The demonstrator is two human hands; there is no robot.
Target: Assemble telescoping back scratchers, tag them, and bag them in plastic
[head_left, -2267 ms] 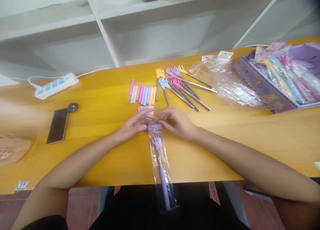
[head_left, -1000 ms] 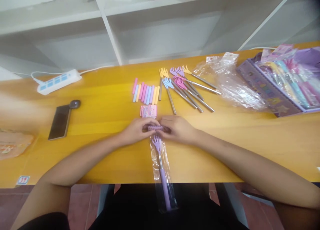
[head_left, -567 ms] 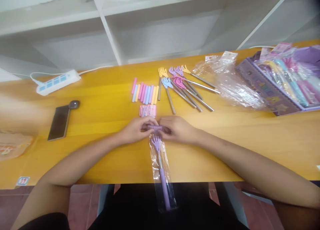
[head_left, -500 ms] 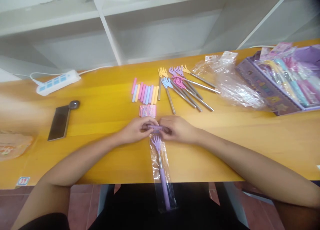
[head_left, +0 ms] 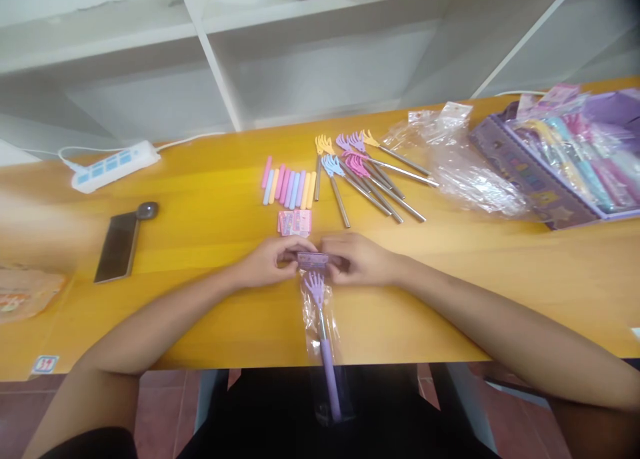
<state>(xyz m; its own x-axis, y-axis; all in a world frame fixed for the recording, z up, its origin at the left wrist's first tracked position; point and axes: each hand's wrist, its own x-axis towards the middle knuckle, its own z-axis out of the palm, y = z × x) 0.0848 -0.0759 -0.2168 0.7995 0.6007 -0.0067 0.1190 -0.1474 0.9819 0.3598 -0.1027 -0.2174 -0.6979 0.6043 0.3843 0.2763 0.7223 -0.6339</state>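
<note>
Between hands (head_left: 315, 259), crinkly clear plastic (head_left: 309, 319)

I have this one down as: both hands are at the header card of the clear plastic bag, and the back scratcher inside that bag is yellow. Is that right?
Not quite: in the head view, the clawed back scratcher inside the clear plastic bag is purple, not yellow. Both hands, left and right, are indeed at its purple header card.

Head camera: on the person's head, facing forward and down
Table (head_left: 210, 219): viewed from above its near edge
Left hand (head_left: 270, 262), right hand (head_left: 363, 259): nearer, mid-view
Shelving (head_left: 320, 11): farther, across the top
</note>
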